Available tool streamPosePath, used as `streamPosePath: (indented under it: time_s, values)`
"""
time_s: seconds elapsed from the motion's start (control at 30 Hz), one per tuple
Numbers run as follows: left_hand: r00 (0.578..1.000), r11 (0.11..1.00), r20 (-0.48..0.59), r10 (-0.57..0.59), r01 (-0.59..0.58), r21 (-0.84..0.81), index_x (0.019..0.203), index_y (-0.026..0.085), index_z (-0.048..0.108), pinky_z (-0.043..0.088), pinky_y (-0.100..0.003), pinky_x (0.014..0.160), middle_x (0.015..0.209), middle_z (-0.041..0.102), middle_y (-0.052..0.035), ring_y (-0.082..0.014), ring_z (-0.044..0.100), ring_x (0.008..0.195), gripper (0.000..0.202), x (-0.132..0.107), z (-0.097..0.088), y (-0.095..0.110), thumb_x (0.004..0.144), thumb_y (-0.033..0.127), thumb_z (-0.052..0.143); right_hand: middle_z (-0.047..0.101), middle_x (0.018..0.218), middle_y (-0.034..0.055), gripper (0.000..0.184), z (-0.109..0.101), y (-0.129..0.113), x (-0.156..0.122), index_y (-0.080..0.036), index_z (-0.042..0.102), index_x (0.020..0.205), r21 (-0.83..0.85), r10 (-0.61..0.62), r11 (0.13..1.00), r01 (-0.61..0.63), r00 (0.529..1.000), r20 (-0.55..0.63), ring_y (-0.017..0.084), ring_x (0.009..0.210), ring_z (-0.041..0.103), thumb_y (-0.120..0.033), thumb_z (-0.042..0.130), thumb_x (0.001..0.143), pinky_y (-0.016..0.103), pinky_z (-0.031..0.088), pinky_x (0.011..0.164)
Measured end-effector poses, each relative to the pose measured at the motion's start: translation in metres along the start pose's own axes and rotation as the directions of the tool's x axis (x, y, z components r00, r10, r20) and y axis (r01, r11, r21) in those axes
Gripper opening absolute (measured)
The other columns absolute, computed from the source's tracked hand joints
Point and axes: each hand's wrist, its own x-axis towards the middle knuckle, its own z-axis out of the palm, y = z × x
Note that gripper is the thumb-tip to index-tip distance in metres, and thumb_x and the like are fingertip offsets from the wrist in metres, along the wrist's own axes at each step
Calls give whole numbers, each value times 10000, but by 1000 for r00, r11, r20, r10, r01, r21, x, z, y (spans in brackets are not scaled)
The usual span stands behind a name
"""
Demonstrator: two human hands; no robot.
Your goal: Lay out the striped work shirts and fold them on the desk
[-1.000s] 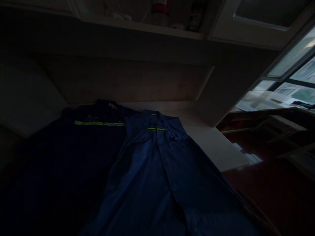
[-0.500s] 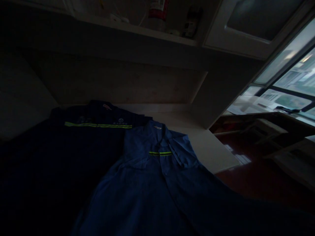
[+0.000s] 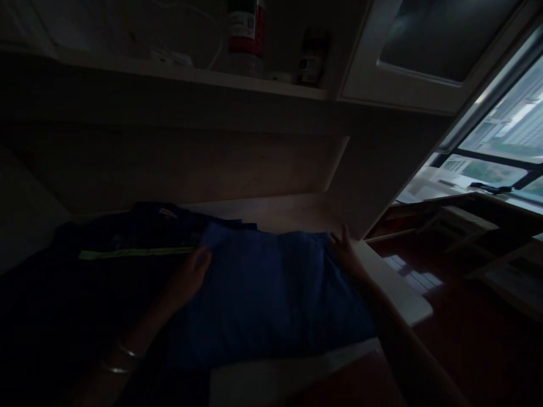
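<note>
A lighter blue shirt (image 3: 271, 294) lies folded over on the white table (image 3: 394, 288), its back side up. My left hand (image 3: 190, 274) is curled on the shirt's far left corner, seemingly gripping the cloth. At the far right corner my right hand (image 3: 345, 251) rests with its fingers stretched out along the edge. A dark navy shirt (image 3: 106, 282) with a yellow-green reflective stripe (image 3: 136, 253) lies flat to the left, partly under the blue one. Bracelets show on my left wrist. The room is very dark.
A shelf (image 3: 190, 76) above the table carries a red-labelled canister (image 3: 246, 28) and small items. The table's right edge drops to a dark red floor (image 3: 458, 328). A window (image 3: 500, 135) and low furniture are at the right.
Both hands have come into view and the blue shirt's lower half has been folded up over its collar and stripe. The view has shifted to the right and up.
</note>
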Motion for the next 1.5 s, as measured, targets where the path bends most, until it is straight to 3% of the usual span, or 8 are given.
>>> streamPosePath:
  time_s: [0.13, 0.2, 0.3, 0.53, 0.77, 1.2, 1.37, 1.5]
  values:
    - [939, 810, 113, 324, -337, 481, 1373, 114, 544, 360, -524, 1151, 1452, 545, -156, -313, 496, 1342, 580, -10, 53, -20, 960, 485, 378, 157, 1658, 14, 610, 72, -18, -19, -361, 156, 1583, -223, 34, 975, 11, 980, 197, 321, 1511, 157, -552, 201, 1006, 740, 144, 1120]
    - [903, 695, 172, 393, -415, 588, 1397, 179, 533, 319, -583, 1164, 1490, 513, -111, -312, 466, 1372, 535, -13, 72, -23, 977, 468, 371, 135, 1661, -4, 580, 94, -21, -25, -389, 250, 1556, -321, 58, 947, 29, 964, 258, 343, 1518, 97, -570, 199, 1007, 813, 30, 1069]
    - [882, 610, 242, 404, -457, 648, 1433, 239, 493, 260, -657, 1169, 1534, 455, -72, -311, 415, 1414, 516, -10, 92, -19, 989, 461, 355, 170, 1655, -4, 580, 107, -18, -18, -403, 272, 1545, -360, 55, 932, 47, 961, 270, 336, 1518, 95, -591, 160, 1008, 829, -27, 1043]
    - [870, 573, 310, 383, -488, 659, 1454, 212, 469, 231, -672, 1169, 1569, 392, -81, -322, 356, 1446, 543, 20, 135, 4, 997, 465, 322, 135, 1664, -23, 589, 95, 10, 35, -420, 217, 1555, -404, 55, 912, 73, 953, 297, 343, 1518, 58, -603, 125, 1002, 829, -1, 1043]
    - [854, 578, 331, 402, -517, 632, 1442, 216, 488, 234, -660, 1162, 1556, 423, -94, -337, 374, 1430, 557, 79, 186, 24, 992, 492, 308, 129, 1668, -7, 577, 83, 54, 104, -410, 196, 1560, -455, 53, 885, 94, 952, 302, 325, 1517, 80, -565, 106, 1012, 818, 57, 1050]
    - [860, 630, 316, 401, -509, 587, 1464, 211, 453, 238, -638, 1158, 1599, 353, -92, -352, 358, 1431, 607, 187, 251, 24, 995, 527, 233, 96, 1672, -19, 552, 88, 100, 220, -413, 135, 1568, -520, 2, 834, 183, 943, 334, 321, 1511, 113, -506, 131, 1024, 805, 140, 1059]
    - [873, 662, 311, 376, -488, 569, 1462, 185, 448, 252, -630, 1152, 1588, 370, -113, -360, 355, 1425, 584, 195, 259, 34, 1001, 491, 264, 74, 1674, -7, 554, 89, 104, 234, -397, 167, 1569, -539, -4, 817, 206, 936, 351, 316, 1514, 110, -482, 127, 1023, 807, 151, 1051]
    - [868, 660, 286, 407, -495, 565, 1420, 161, 488, 336, -565, 1127, 1554, 417, -141, -340, 427, 1372, 529, 155, 233, 48, 1001, 441, 328, 198, 1655, 40, 532, 85, 94, 222, -366, 358, 1519, -629, -42, 734, 257, 941, 335, 339, 1493, 176, -382, 205, 1009, 816, 59, 1050]
